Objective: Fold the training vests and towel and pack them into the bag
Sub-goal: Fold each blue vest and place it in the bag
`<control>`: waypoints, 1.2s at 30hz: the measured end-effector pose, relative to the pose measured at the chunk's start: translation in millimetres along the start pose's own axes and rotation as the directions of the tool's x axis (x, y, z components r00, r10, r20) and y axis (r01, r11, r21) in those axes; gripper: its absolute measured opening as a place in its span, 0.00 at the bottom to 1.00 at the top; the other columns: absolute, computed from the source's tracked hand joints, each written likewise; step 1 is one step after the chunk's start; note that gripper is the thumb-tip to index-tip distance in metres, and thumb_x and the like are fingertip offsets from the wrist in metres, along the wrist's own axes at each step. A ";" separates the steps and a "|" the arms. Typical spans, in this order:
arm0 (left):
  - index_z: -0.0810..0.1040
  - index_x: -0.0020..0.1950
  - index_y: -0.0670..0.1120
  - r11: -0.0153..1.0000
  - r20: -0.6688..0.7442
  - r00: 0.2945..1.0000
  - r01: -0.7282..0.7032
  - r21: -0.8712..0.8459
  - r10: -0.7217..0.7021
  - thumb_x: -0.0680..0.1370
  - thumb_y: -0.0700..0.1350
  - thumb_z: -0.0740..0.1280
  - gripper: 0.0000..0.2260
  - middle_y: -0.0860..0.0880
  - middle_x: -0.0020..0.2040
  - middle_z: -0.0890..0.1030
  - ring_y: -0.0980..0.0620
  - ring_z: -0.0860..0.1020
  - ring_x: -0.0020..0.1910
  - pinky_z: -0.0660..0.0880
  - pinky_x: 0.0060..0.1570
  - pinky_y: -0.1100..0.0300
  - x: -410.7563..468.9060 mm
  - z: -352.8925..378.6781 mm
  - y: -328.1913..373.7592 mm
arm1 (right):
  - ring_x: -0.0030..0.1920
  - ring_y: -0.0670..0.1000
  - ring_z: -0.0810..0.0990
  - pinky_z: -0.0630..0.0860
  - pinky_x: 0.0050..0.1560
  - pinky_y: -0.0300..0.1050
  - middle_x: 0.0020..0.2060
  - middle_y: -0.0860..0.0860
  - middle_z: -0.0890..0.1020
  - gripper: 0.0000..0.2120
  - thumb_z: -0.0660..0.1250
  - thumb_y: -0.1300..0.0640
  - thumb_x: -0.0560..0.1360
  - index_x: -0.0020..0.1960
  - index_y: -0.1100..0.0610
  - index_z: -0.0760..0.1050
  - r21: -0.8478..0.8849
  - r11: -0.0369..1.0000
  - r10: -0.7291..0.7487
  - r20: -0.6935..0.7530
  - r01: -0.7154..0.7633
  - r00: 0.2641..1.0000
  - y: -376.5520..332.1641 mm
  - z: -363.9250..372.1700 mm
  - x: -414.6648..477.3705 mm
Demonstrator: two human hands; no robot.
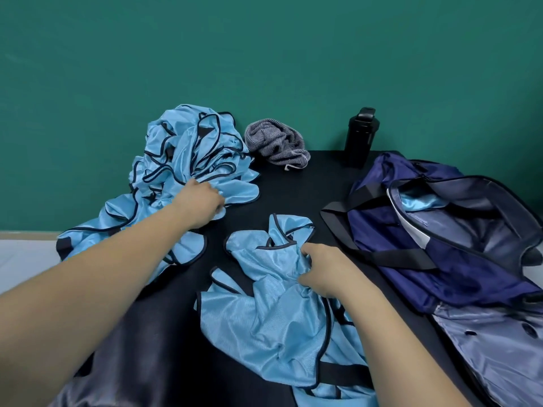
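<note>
In the head view, looking down along both bare forearms, the right hand (326, 271) sits on a loose vest (264, 315) lying crumpled on the dark table (293, 183). Its fingers are curled tight into the cloth, bunching a fold near the vest's upper middle, and the fingertips are buried in the fabric. The vest's long axis runs near to far, roughly in line with the right forearm. Its strap end lies just beyond those fingers. The wide body spreads back from them toward the table's near edge, mostly to their left.

The left hand (202, 204) is beyond and to the left of the vest. Its fingers are curled down into the near right edge of the pile (182, 154) of unfolded vests. It looks to have hold of that fabric, though its fingertips are hidden too. Bare table lies between the two hands, so only the right hand is on the vest and the left is well apart from it.

The bag (440, 254) lies open just to the right of the right fingers, with blue cloth (420, 201) showing in its mouth. The towel (277, 143) is bunched far beyond both hands, just right of the pile. A bottle (360, 136) stands further right against the green wall (264, 54).

To my eye, flattening the vest for a fold would need the left hand to come across to its left edge.
</note>
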State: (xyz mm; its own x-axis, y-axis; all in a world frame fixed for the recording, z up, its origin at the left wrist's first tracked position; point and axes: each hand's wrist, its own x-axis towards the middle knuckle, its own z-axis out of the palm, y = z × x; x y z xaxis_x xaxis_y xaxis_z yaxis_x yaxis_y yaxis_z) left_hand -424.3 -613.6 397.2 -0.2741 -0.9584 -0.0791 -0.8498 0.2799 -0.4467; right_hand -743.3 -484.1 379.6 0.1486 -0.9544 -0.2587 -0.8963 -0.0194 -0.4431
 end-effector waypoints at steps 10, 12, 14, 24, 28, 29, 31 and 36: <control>0.80 0.65 0.58 0.799 -0.039 0.992 0.072 -0.597 -0.119 0.81 0.54 0.67 0.12 0.54 0.61 0.80 0.48 0.78 0.62 0.71 0.67 0.44 -50.7 -16.8 40.9 | 0.41 0.51 0.78 0.72 0.36 0.46 0.46 0.50 0.80 0.12 0.70 0.50 0.71 0.51 0.52 0.75 0.088 0.996 0.017 0.055 -0.022 0.998 -3.8 -7.7 -0.9; 0.80 0.65 0.58 0.666 0.016 0.992 0.093 -0.740 -0.121 0.79 0.61 0.67 0.16 0.55 0.62 0.80 0.49 0.79 0.62 0.75 0.65 0.45 -63.8 -18.2 66.6 | 0.42 0.50 0.77 0.71 0.38 0.45 0.52 0.51 0.79 0.16 0.70 0.44 0.69 0.55 0.48 0.75 0.138 0.990 0.025 0.049 -0.032 0.998 -1.5 -10.0 0.9; 0.77 0.70 0.59 0.596 0.089 0.990 0.137 -0.791 -0.109 0.78 0.63 0.68 0.21 0.54 0.65 0.78 0.49 0.77 0.64 0.75 0.66 0.45 -76.3 -14.4 90.5 | 0.45 0.48 0.78 0.74 0.43 0.45 0.57 0.50 0.74 0.20 0.70 0.43 0.72 0.62 0.45 0.74 0.164 0.986 0.034 0.015 -0.036 0.999 -0.7 -12.1 0.7; 0.74 0.75 0.57 0.361 0.209 0.974 0.226 -0.904 -0.088 0.73 0.44 0.77 0.31 0.53 0.47 0.81 0.56 0.80 0.42 0.73 0.36 0.64 -110.6 -32.3 132.5 | 0.53 0.49 0.81 0.80 0.57 0.52 0.51 0.46 0.82 0.23 0.67 0.34 0.78 0.63 0.49 0.76 0.298 0.954 0.049 -0.236 0.024 0.970 -23.6 2.8 6.5; 0.81 0.60 0.64 0.190 0.204 0.969 0.228 -0.955 -0.140 0.78 0.55 0.74 0.11 0.56 0.42 0.81 0.60 0.79 0.37 0.75 0.40 0.62 -123.2 -29.4 120.6 | 0.46 0.47 0.81 0.81 0.50 0.50 0.42 0.45 0.81 0.22 0.70 0.36 0.78 0.63 0.50 0.74 0.338 0.941 0.038 -0.186 0.027 0.982 -35.3 14.0 10.3; 0.82 0.58 0.63 0.133 0.217 0.960 0.242 -0.961 -0.177 0.80 0.57 0.72 0.08 0.56 0.41 0.81 0.60 0.81 0.39 0.78 0.43 0.59 -122.9 -28.5 113.9 | 0.45 0.45 0.80 0.79 0.48 0.49 0.41 0.44 0.80 0.21 0.71 0.37 0.78 0.63 0.49 0.73 0.338 0.941 0.035 -0.162 0.022 0.986 -36.7 15.9 10.7; 0.80 0.59 0.60 0.143 0.269 0.931 0.310 -0.940 -0.246 0.81 0.60 0.69 0.09 0.55 0.46 0.82 0.55 0.83 0.45 0.80 0.46 0.54 -121.2 -24.2 100.1 | 0.44 0.44 0.78 0.76 0.45 0.46 0.42 0.42 0.78 0.19 0.74 0.40 0.77 0.60 0.50 0.75 0.312 0.950 0.033 -0.138 0.011 0.990 -38.7 18.5 11.4; 0.75 0.57 0.50 0.412 0.375 0.890 0.454 -0.790 -0.260 0.75 0.71 0.71 0.26 0.51 0.48 0.81 0.54 0.79 0.45 0.72 0.39 0.57 -120.0 -16.0 93.4 | 0.32 0.48 0.70 0.72 0.32 0.43 0.32 0.49 0.76 0.09 0.70 0.55 0.73 0.43 0.62 0.80 0.250 0.968 0.024 -0.016 -0.019 1.000 -33.9 7.0 9.6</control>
State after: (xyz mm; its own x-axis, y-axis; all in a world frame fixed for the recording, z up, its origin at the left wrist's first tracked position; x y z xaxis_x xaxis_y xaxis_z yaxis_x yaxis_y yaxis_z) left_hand -478.0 -471.6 379.3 0.1465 -0.9462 -0.2886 -0.8304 -0.2762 0.4839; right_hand -708.6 -490.5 386.1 0.1206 -0.9593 -0.2553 -0.7659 0.0737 -0.6387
